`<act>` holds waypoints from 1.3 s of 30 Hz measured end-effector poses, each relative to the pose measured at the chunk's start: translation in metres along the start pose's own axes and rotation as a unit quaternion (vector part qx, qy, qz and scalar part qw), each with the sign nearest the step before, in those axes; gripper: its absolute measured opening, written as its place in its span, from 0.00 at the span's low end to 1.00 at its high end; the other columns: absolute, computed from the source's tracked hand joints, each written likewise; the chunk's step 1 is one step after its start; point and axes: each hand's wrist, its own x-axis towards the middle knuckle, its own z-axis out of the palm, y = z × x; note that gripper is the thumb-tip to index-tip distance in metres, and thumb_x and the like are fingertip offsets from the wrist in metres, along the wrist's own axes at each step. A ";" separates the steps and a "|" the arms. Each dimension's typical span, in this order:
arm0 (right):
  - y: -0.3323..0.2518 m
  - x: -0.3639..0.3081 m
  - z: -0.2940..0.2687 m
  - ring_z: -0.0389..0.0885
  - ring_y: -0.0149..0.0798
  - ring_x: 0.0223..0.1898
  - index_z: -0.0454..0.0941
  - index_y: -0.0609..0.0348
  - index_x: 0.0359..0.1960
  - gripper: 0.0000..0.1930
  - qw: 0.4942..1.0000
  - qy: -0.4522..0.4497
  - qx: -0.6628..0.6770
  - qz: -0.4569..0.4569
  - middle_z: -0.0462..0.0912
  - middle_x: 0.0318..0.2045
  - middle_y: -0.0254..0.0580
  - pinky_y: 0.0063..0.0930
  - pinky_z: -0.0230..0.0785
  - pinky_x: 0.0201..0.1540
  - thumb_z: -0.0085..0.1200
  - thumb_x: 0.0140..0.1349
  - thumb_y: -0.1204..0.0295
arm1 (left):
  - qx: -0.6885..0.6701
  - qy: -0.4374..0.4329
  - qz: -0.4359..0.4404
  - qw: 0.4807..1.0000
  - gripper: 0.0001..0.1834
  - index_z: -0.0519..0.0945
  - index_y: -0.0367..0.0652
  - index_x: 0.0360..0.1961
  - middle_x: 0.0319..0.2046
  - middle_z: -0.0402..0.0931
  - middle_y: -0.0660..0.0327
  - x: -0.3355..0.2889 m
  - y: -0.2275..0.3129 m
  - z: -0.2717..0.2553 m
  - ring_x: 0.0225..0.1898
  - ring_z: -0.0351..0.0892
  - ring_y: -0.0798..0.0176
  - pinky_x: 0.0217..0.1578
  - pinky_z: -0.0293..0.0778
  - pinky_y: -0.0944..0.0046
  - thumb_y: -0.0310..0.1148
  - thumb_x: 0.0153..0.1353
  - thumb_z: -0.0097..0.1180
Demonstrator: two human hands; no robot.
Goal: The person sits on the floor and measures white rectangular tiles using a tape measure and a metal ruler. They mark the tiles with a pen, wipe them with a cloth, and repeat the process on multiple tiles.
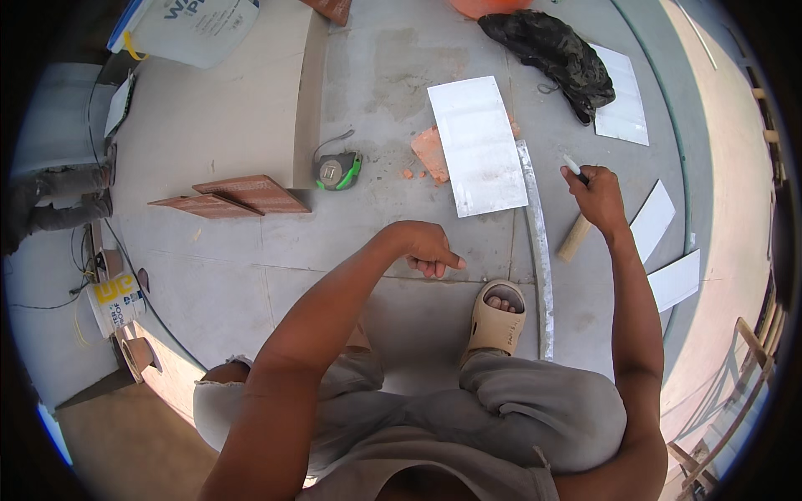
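Note:
My right hand [600, 200] is closed around a slim white-and-black marker [573, 166], its pale end pointing up and left. Just below that hand a wooden handle [574, 239] lies on the floor; its other end is hidden by the hand. My left hand [428, 249] hangs over the floor with curled fingers and the thumb stretched to the right, nothing visible in it. Ahead, between the hands, a white rectangular tile [478, 146] rests over broken orange brick [429, 154]. A long whitish metal straightedge [539, 259] lies along the tile's right side.
A green-and-black tape measure [337, 171] sits beside a raised step [242, 100], with reddish-brown tiles [251, 197] leaning there. A black plastic bag [547, 58] and white tile pieces [654, 219] lie right. A white bucket [188, 33] stands far left; another person's legs [63, 200] show left.

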 end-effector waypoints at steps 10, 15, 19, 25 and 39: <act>-0.012 -0.011 0.011 0.84 0.54 0.38 0.82 0.65 0.44 0.13 0.991 -0.004 0.043 -0.126 0.84 0.38 0.55 0.43 0.75 0.46 0.61 0.61 0.71 | 0.375 0.468 -0.200 0.775 0.49 0.67 0.42 0.64 0.61 0.69 0.49 -0.048 -0.116 -0.090 0.68 0.64 0.44 0.66 0.61 0.42 0.50 0.45 0.77; -0.016 -0.014 0.006 0.82 0.48 0.36 0.82 0.66 0.43 0.13 0.991 -0.035 0.048 -0.119 0.84 0.38 0.52 0.39 0.73 0.44 0.61 0.62 0.69 | 0.319 0.420 -0.130 0.840 0.47 0.69 0.43 0.65 0.61 0.71 0.49 -0.049 -0.122 -0.108 0.64 0.70 0.49 0.64 0.65 0.49 0.48 0.44 0.76; -0.057 -0.012 -0.005 0.81 0.39 0.36 0.82 0.66 0.47 0.16 0.971 -0.153 0.169 -0.073 0.83 0.32 0.46 0.34 0.71 0.43 0.60 0.64 0.66 | 0.030 0.330 0.007 0.943 0.46 0.71 0.40 0.62 0.55 0.74 0.52 -0.096 -0.075 -0.107 0.57 0.75 0.54 0.59 0.69 0.57 0.46 0.41 0.74; -0.116 0.005 0.033 0.62 0.23 0.16 0.78 0.69 0.52 0.19 0.850 -0.290 0.440 0.000 0.76 0.27 0.35 0.22 0.53 0.17 0.60 0.67 0.65 | -0.070 0.149 0.160 0.973 0.43 0.71 0.36 0.59 0.47 0.74 0.55 -0.094 0.006 -0.096 0.51 0.74 0.60 0.54 0.68 0.63 0.43 0.42 0.72; -0.094 0.119 0.022 0.59 0.23 0.17 0.77 0.63 0.39 0.14 0.830 -0.192 0.518 0.077 0.74 0.26 0.34 0.24 0.50 0.17 0.64 0.65 0.65 | -0.017 0.274 -0.030 0.961 0.38 0.79 0.44 0.61 0.43 0.81 0.56 -0.097 -0.002 -0.172 0.41 0.78 0.66 0.42 0.76 0.60 0.64 0.65 0.51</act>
